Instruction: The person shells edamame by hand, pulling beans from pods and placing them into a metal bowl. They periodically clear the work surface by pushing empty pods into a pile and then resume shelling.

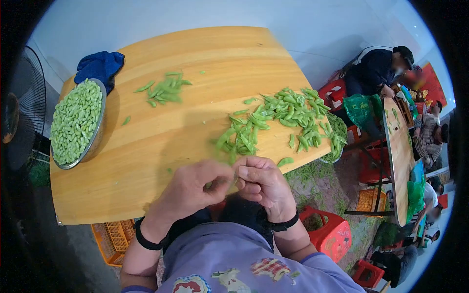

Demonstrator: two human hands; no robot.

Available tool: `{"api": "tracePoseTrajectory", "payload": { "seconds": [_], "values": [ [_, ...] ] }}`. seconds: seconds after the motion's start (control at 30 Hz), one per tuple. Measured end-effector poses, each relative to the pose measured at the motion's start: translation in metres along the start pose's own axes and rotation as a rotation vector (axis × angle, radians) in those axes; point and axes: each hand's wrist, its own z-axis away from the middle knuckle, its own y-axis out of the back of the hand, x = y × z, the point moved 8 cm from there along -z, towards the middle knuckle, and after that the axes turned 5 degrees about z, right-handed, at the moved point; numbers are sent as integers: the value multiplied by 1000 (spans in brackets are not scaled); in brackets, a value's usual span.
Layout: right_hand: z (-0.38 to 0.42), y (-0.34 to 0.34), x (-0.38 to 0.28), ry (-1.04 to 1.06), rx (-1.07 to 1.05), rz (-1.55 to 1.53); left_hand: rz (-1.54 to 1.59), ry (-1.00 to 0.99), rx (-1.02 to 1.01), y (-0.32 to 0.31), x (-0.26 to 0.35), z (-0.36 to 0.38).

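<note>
Over the near edge of the wooden table (146,132), my left hand (198,183) is curled, its fingers blurred by motion. Right beside it, my right hand (264,183) has its thumb and fingers pinched together on something too small to make out. Just beyond my hands lies a large heap of green pods (288,110). A smaller group of pods (167,90) rests farther back, left of the middle. At the left edge stands a metal bowl (103,110) filled with shelled green beans (75,122).
A blue cloth (100,67) lies behind the bowl, and a fan (29,93) stands at far left. Red stools (334,234) and orange crates (115,239) are on the floor, with scattered pods. Several people sit around another table (398,161) at right.
</note>
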Motion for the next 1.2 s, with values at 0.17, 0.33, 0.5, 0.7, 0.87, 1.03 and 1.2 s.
{"api": "tracePoseTrajectory", "payload": {
  "seconds": [0.17, 0.33, 0.5, 0.7, 0.87, 1.03, 1.2],
  "values": [
    [3, -5, -8, 73, 52, 223, 2, 148, -14, -2, -12, 3],
    [2, -3, -13, 111, 130, 318, -70, 43, 31, -2, -9, 2],
    [0, -2, -15, 143, 174, 374, 55, 354, 15, 5, -31, 10],
    [2, 6, -46, 462, 301, 479, 84, 475, 145, 56, -58, 6],
    [-3, 23, -62, 627, 388, 553, -315, 454, 448, 152, -121, -23],
    [-5, 14, -52, 540, 334, 573, -613, 571, 573, 175, -144, -41],
    [-9, 6, -38, 516, 276, 731, -605, 595, 554, 172, -219, -64]
  ]
}}
